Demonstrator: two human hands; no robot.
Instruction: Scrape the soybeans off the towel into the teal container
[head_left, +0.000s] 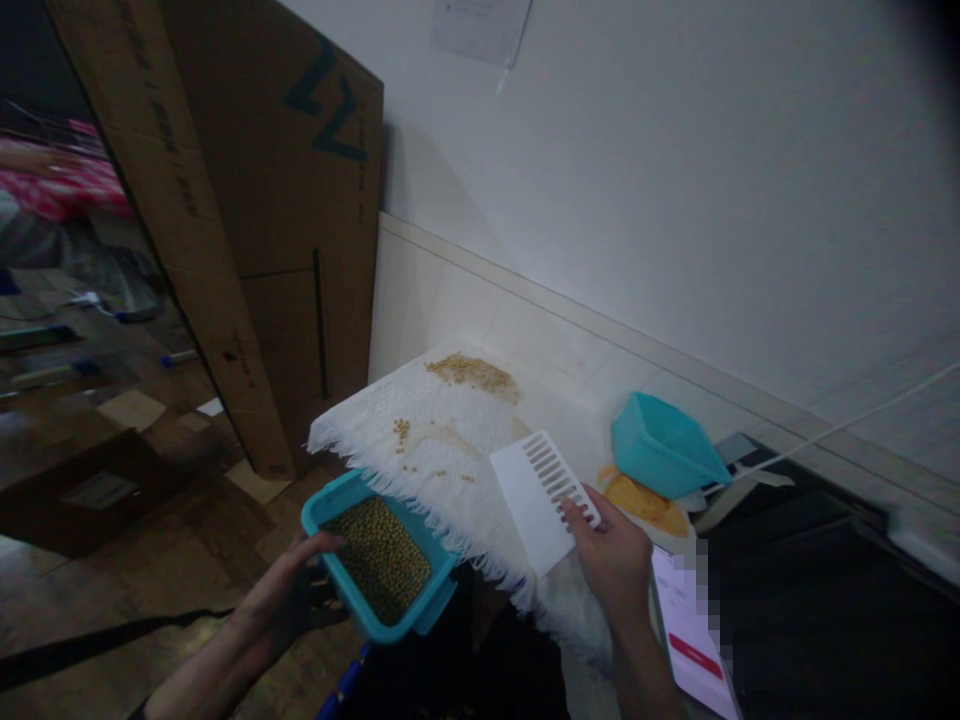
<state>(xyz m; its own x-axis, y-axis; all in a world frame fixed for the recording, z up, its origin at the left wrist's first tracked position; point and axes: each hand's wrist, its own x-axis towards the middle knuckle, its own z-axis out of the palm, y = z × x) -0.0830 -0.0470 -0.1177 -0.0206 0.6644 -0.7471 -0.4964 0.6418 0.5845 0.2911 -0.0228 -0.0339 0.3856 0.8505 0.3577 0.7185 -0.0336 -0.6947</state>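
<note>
My left hand [300, 580] grips the near left rim of a turquoise plastic container [442, 605], thumb over the edge. Many small round soybeans [382, 550] lie inside it. The container is held just below the fringed edge of a white cloth [442, 440] on a small table. In my right hand [611, 550] is a flat white plastic scraper [529, 500] with a row of slots, pinched at its slotted end and held over the cloth. A pile of tan beans or grains [472, 373] lies at the cloth's far side, with a few loose beans [403, 430] nearer the container.
A second turquoise container [664, 445] stands at the right beside a yellow-orange flat item [645, 502]. A lit screen [694, 635] lies near my right forearm. A tall cardboard box [277, 200] rises at the left, and a white wall [675, 180] bounds the back.
</note>
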